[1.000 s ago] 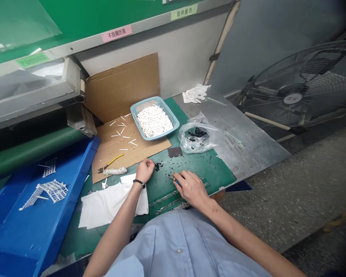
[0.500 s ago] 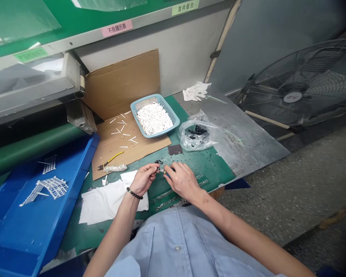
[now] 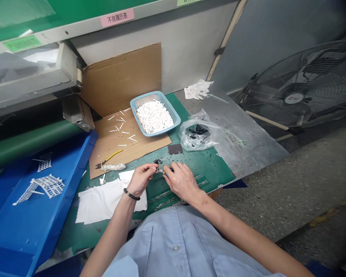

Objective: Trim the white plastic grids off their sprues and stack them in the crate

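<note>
My left hand [image 3: 141,179] and my right hand [image 3: 183,179] meet above the green work mat [image 3: 202,169]. The right hand grips small blue-handled cutters [image 3: 165,172], mostly hidden by its fingers. The left fingertips pinch a tiny part [image 3: 157,169] at the cutters' jaws; its exact shape is too small to tell. Just beyond the fingertips lies a small cluster of black pieces [image 3: 158,161]. A beaded bracelet [image 3: 131,194] circles my left wrist.
A blue basket [image 3: 154,117] of white sticks sits on cardboard [image 3: 127,142], beside yellow-handled pliers [image 3: 111,157]. A plastic bag [image 3: 197,132] holds black pieces. White cloth [image 3: 103,202] lies left, a blue tray [image 3: 34,204] beyond it, and a fan [image 3: 294,88] stands right.
My left hand has moved right from beside the black pieces to meet the right hand at the cutters. Both hands have stayed together over the last half second.
</note>
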Demonstrator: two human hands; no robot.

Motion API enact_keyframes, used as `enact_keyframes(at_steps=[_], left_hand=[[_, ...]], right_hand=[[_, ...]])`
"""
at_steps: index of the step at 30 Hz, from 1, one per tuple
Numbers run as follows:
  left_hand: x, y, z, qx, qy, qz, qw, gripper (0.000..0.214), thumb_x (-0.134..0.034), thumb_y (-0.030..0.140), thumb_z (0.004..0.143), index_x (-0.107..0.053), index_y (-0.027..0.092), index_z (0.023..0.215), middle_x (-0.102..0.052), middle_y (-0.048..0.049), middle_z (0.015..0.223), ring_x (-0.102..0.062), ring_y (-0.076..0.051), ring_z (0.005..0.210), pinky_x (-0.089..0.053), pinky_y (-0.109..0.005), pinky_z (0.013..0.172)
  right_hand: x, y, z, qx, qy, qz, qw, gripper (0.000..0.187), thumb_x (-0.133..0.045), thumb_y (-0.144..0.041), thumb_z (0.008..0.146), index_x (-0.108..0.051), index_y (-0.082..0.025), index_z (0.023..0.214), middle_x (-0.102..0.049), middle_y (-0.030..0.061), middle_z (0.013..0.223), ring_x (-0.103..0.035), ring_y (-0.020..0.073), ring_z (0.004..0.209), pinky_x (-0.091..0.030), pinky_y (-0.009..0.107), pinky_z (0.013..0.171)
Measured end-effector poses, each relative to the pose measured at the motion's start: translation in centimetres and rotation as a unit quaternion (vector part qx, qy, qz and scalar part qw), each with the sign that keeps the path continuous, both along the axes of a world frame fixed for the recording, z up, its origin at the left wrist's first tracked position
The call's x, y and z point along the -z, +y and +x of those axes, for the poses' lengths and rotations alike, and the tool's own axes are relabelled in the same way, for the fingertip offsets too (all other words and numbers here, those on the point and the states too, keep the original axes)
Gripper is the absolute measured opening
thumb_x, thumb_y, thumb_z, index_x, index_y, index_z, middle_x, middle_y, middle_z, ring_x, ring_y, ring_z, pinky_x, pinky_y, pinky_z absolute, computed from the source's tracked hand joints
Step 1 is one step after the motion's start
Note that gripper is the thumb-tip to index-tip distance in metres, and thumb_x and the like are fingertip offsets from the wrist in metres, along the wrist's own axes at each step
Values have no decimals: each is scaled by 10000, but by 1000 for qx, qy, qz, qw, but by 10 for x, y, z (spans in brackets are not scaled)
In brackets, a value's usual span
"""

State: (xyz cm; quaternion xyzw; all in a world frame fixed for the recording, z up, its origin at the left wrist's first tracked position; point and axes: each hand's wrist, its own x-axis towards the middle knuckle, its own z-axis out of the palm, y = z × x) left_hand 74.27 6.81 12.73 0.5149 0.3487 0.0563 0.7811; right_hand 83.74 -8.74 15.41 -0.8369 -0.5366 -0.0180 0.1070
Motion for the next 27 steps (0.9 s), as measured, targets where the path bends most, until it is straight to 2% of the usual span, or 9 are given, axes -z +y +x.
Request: enact_keyframes(at_steps=[4, 7, 10, 14, 16, 19, 21, 23, 27], left_hand=[[2, 3, 0, 45, 35, 65, 996, 334, -755, 371, 663, -721, 116, 877, -658, -57, 728, -471, -86, 586, -303, -205, 504], [4, 2, 2, 66, 38, 69, 995, 326, -735, 357, 683, -718, 110, 895, -651, -55, 723, -451, -81, 579, -307, -203, 508], [8, 3, 3, 38, 18, -2, 999, 302, -728, 303, 676, -698, 98, 896, -627, -50, 711, -434, -68, 569, -304, -190, 504], [18, 13, 2, -31, -29, -143, 989, 191, -676, 288, 657, -590, 122, 699, -568, -33, 689, -413, -60, 538, -311, -188, 492], [25, 18, 3, -45, -19, -136, 989, 224, -646, 336, 680, -535, 143, 662, -544, -19, 668, -392, -61, 511, -293, -193, 476], [37, 22, 10, -44, 62, 71, 995, 243, -617, 393, 733, -572, 156, 705, -512, 11, 600, -386, -79, 489, -289, -208, 479], [44, 23, 16, -8, 110, 265, 958, 223, -599, 382, 767, -643, 165, 798, -545, 3, 588, -457, -117, 527, -342, -235, 535], [48, 25, 21, 52, 122, 400, 907, 209, -581, 332, 795, -688, 188, 903, -636, -35, 672, -560, -168, 639, -396, -270, 640], [49, 31, 24, 160, 108, 496, 847, 197, -539, 259, 824, -713, 232, 912, -713, -81, 943, -630, -228, 863, -411, -300, 775]], right_hand=[[5, 0, 0, -13, 1, -31, 999, 199, -419, -248, 965, -610, -194, 955, -569, 62, 820, -491, 187, 757, -299, 313, 677], [11, -2, 1, -7, 22, -44, 999, 206, -423, -289, 973, -606, -205, 931, -576, 47, 812, -508, 169, 728, -298, 295, 628], [16, -6, 1, 4, 34, -28, 999, 206, -452, -344, 966, -607, -211, 995, -579, 42, 836, -518, 172, 760, -317, 288, 637], [27, -13, 2, 19, 43, -15, 999, 195, -504, -339, 942, -610, -210, 1043, -577, 53, 869, -505, 178, 790, -339, 290, 696], [32, -16, 2, 25, 45, -19, 998, 194, -506, -331, 939, -610, -212, 1051, -572, 54, 877, -499, 179, 790, -339, 293, 706], [35, -19, 2, 27, 46, -25, 998, 188, -511, -323, 935, -612, -216, 1052, -566, 51, 875, -494, 179, 785, -335, 294, 701], [35, -19, 3, 27, 44, -24, 998, 187, -516, -322, 932, -615, -215, 1050, -564, 52, 873, -492, 179, 784, -333, 294, 696], [33, -18, 3, 29, 40, -21, 999, 194, -514, -324, 932, -615, -212, 1054, -562, 53, 873, -491, 181, 784, -332, 296, 696], [31, -19, 2, 32, 38, -19, 999, 195, -515, -317, 930, -612, -214, 1064, -558, 49, 872, -485, 183, 780, -331, 297, 702]])
